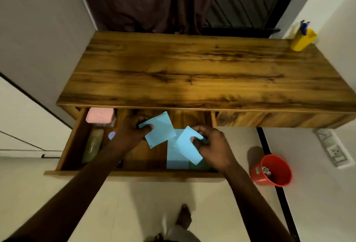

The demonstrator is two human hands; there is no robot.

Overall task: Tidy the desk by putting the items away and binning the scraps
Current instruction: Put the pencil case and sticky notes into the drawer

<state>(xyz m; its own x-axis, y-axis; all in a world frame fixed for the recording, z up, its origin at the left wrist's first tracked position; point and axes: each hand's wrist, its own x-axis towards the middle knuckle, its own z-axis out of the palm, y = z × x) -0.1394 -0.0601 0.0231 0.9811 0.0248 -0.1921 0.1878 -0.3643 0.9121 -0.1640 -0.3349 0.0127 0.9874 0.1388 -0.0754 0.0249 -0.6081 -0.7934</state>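
Two blue sheets are held over the open drawer (73, 141): left sheet (159, 130) pinched by the left hand (131, 131), right sheet (187, 148) by the right hand (213, 145). A third sheet (176, 159) is noted flat below the right sheet; that hand is judged nearer.

Two hands over the open drawer (74, 141), each holding paper.
I see the left hand (133, 131) pinching a blue sheet (159, 132) and the right hand (212, 148) pinching a second blue sheet (187, 150), above a third sheet (176, 161) lying in the drawer. A yellow pen cup (302, 41) stands on the counter (192, 68); a red bin (277, 172) sits on the floor.
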